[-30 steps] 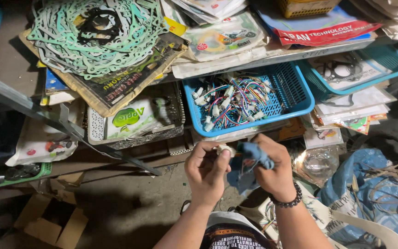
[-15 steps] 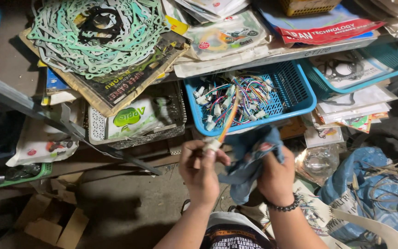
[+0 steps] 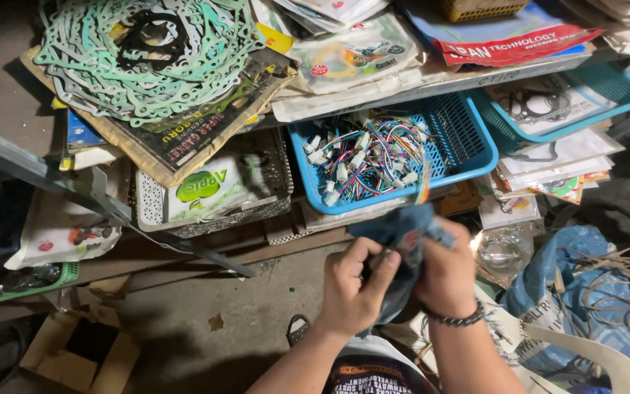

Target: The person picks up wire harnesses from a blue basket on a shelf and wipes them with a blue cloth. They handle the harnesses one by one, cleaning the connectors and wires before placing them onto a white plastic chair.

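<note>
My left hand [image 3: 351, 288] and my right hand [image 3: 448, 271] are pressed together low in the view, both closed on a crumpled blue cloth [image 3: 401, 228]. A short bundle of coloured wires [image 3: 423, 191] sticks up out of the top of the cloth; its lower part is hidden inside the folds. My right wrist wears a dark beaded bracelet [image 3: 455, 318]. Just above the hands, a blue plastic basket [image 3: 468, 138] holds several tangled wire harnesses with white connectors [image 3: 362, 157].
A teal basket [image 3: 625, 84] with gaskets sits at right. A grey perforated tray [image 3: 213, 215] with a white-green packet sits left of the blue basket. A pile of green gaskets [image 3: 140, 51] lies on cardboard at upper left. A blue bag [image 3: 577, 284] and loose cords lie at right; cardboard lies on the floor at lower left.
My left hand had lifted the wire bundle up towards the blue basket. It has come back down to my right hand, and the cloth now wraps the bundle.
</note>
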